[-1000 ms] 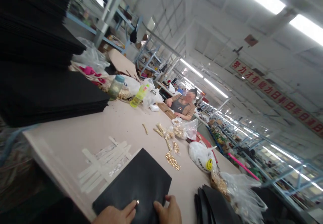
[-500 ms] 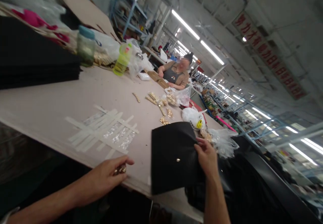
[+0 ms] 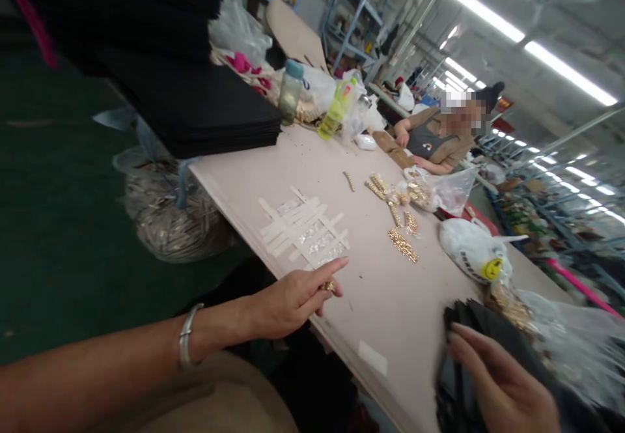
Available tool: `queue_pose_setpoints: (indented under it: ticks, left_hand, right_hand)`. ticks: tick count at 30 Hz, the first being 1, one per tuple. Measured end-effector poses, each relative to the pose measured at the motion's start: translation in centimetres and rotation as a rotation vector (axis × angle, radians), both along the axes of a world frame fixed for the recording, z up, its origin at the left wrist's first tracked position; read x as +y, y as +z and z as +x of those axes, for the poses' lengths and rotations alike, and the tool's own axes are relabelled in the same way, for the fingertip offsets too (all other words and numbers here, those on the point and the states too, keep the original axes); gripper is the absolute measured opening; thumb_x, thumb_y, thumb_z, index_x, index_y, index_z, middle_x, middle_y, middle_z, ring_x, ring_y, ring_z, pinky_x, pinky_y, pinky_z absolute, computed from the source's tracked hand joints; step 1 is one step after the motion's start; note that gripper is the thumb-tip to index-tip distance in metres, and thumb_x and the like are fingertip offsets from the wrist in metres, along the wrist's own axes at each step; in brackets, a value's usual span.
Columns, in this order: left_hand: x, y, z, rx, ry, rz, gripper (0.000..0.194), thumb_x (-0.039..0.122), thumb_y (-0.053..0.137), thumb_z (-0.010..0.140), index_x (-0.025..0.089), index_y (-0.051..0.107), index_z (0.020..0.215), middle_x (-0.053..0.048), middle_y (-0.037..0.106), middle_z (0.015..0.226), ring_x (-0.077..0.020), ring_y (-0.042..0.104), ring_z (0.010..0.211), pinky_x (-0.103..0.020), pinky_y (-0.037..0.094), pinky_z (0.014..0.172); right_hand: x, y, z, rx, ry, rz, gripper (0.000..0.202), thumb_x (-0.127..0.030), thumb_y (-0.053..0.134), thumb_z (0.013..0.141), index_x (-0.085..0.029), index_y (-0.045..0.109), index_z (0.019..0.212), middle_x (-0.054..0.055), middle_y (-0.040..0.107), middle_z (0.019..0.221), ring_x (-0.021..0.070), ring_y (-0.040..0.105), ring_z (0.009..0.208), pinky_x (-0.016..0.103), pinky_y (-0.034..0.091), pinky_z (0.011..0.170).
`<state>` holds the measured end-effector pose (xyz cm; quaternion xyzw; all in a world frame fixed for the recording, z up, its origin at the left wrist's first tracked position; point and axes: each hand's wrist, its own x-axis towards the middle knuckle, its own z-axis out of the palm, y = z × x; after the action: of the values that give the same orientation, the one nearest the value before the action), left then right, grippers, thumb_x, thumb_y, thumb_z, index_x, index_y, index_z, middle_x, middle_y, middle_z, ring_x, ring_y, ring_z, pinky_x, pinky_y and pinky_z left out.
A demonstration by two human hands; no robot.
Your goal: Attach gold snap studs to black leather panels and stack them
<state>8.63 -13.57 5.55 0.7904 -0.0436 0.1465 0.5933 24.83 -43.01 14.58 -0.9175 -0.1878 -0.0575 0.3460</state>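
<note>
My left hand (image 3: 288, 299) is held over the table's front edge, its index finger stretched forward. Its other fingers are curled around small gold metal fittings (image 3: 329, 286), partly hidden. At the lower right, my right hand (image 3: 502, 381) pinches the edge of a black leather-like panel (image 3: 481, 319) among other black pieces; blur hides exactly how many it grips. Between the hands lies a white paper piece (image 3: 373, 358) on the pale table (image 3: 390, 316). Rows of gold fittings (image 3: 403, 245) lie farther back on the tabletop.
White tape strips (image 3: 303, 228) cover a patch of table. A black sheet stack (image 3: 209, 107), a blue-lidded jar (image 3: 291, 91) and a yellow-green bottle (image 3: 336, 111) stand at the back left. Plastic bags (image 3: 469, 247) line the right side. A person (image 3: 434, 137) sits across the table.
The black panel with a gold fitting has gone from the table's middle to the right with my right hand. My left hand still holds gold fittings. The view has swung left.
</note>
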Motion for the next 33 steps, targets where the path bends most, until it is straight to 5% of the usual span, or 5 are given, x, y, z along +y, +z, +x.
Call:
queue_pose_setpoints:
  ticks: [4, 9, 17, 24, 33]
  left_hand:
    - [0.1, -0.3, -0.1, -0.1, 0.155, 0.177, 0.054, 0.018, 0.037, 0.102, 0.019, 0.022, 0.155, -0.008, 0.067, 0.121, -0.0114, 0.068, 0.089, -0.028, 0.056, 0.089]
    - [0.5, -1.6, -0.1, -0.192, 0.282, 0.36, 0.056, 0.016, 0.031, 0.104, 0.017, 0.013, 0.156, -0.016, 0.064, 0.131, -0.0203, 0.062, 0.122, -0.037, 0.054, 0.102]
    - [0.9, -2.9, 0.0, -0.211, 0.317, 0.327, 0.065, 0.012, 0.034, 0.1, 0.016, 0.006, 0.159, -0.02, 0.064, 0.129, -0.0241, 0.065, 0.118, -0.042, 0.057, 0.099]
    - [1.5, -3.8, 0.1, -0.189, 0.307, 0.335, 0.071, 0.009, 0.037, 0.097, 0.014, 0.002, 0.159, -0.023, 0.061, 0.131, -0.0272, 0.063, 0.12, -0.045, 0.056, 0.099]
    - [3.8, -3.8, -0.3, -0.111, 0.175, 0.46, 0.079, 0.005, 0.039, 0.094, 0.017, -0.005, 0.159, -0.016, 0.066, 0.115, -0.0256, 0.067, 0.103, -0.043, 0.059, 0.088]
  right_hand:
    - [9.7, -4.8, -4.6, 0.282, 0.316, 0.208, 0.038, -0.048, 0.071, 0.08, -0.019, 0.076, 0.103, 0.011, 0.077, 0.105, 0.0264, 0.073, 0.095, 0.039, 0.059, 0.087]
    - [16.4, -6.9, -7.6, 0.372, 0.484, 0.361, 0.028, -0.037, 0.069, 0.086, -0.019, 0.071, 0.107, 0.009, 0.076, 0.105, 0.0222, 0.071, 0.098, 0.036, 0.057, 0.089]
    - [18.6, -8.3, -7.7, 0.432, 0.392, 0.454, 0.025, -0.038, 0.075, 0.081, -0.018, 0.072, 0.096, 0.006, 0.075, 0.095, 0.0205, 0.07, 0.088, 0.032, 0.056, 0.079]
    - [19.1, -8.6, -7.0, 0.512, 0.46, 0.396, 0.025, -0.036, 0.072, 0.083, -0.019, 0.074, 0.102, 0.006, 0.077, 0.1, 0.0214, 0.072, 0.092, 0.032, 0.057, 0.083]
    - [18.7, -7.6, -6.0, 0.171, 0.619, 0.162, 0.017, -0.028, 0.063, 0.091, -0.025, 0.074, 0.102, -0.001, 0.078, 0.092, 0.0141, 0.072, 0.08, 0.023, 0.055, 0.074]
